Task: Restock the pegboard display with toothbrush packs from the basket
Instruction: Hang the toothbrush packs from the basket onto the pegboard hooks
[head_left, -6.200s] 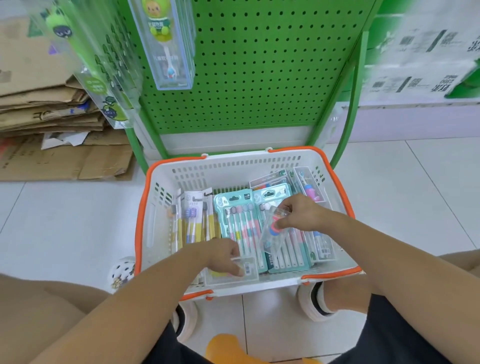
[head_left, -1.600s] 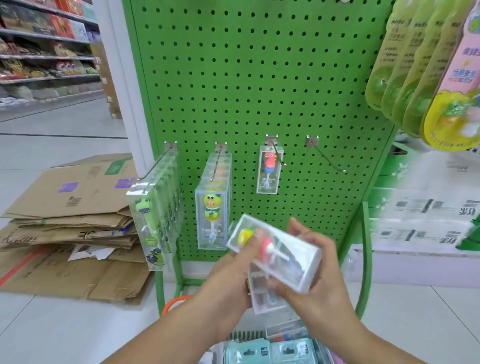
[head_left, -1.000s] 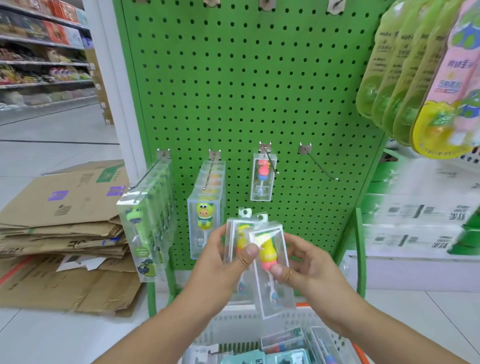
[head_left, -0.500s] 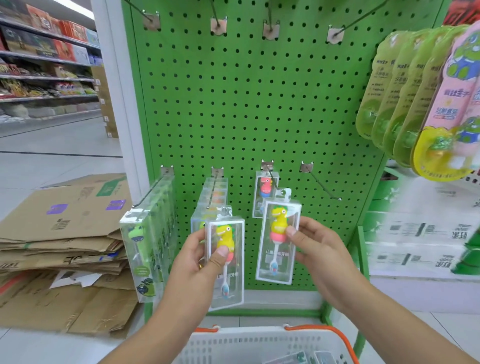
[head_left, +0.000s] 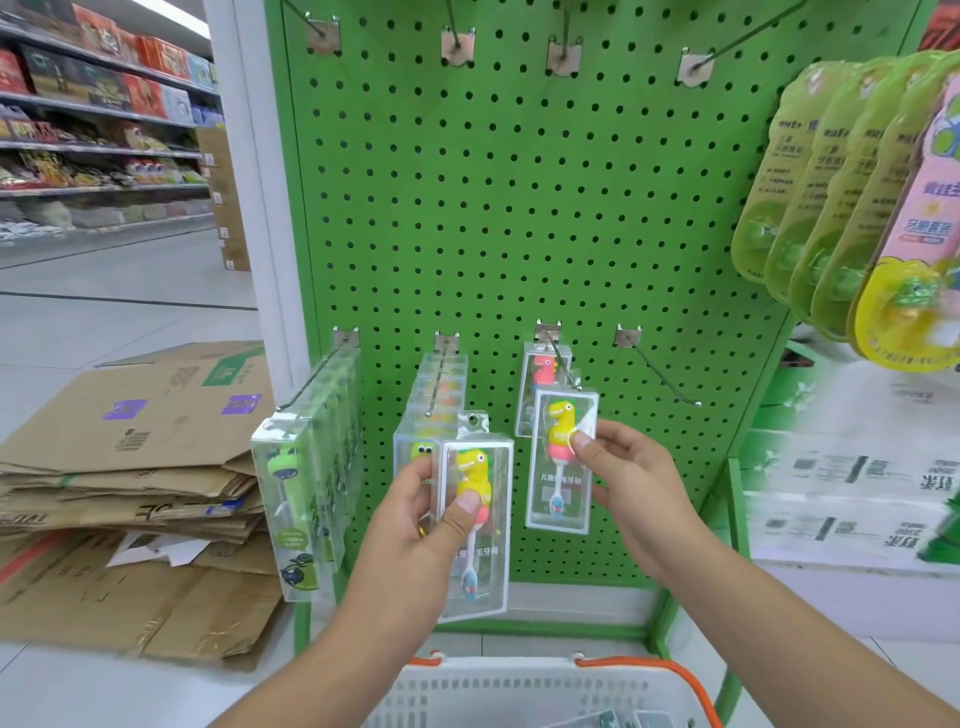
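Each of my hands holds a clear toothbrush pack with a yellow dinosaur handle. My left hand (head_left: 426, 512) grips one pack (head_left: 475, 525) upright in front of the second hook's row. My right hand (head_left: 623, 470) holds the other pack (head_left: 563, 462) with its top at the tip of the third hook (head_left: 563, 364), where one red-dinosaur pack (head_left: 543, 371) hangs at the back. The green pegboard (head_left: 519, 208) fills the middle. The white basket (head_left: 519, 686) with an orange rim sits at the bottom edge.
A bare hook (head_left: 660, 371) juts out to the right of the third one. Full rows of packs (head_left: 311, 467) hang on the two left hooks. Flattened cardboard (head_left: 130, 467) is stacked on the floor at left. Green and pink packs (head_left: 857, 208) hang at upper right.
Both hands came up from the basket with a pack each and turned them upright. The right-hand pack has risen to the third hook's tip; the left-hand pack stays lower.
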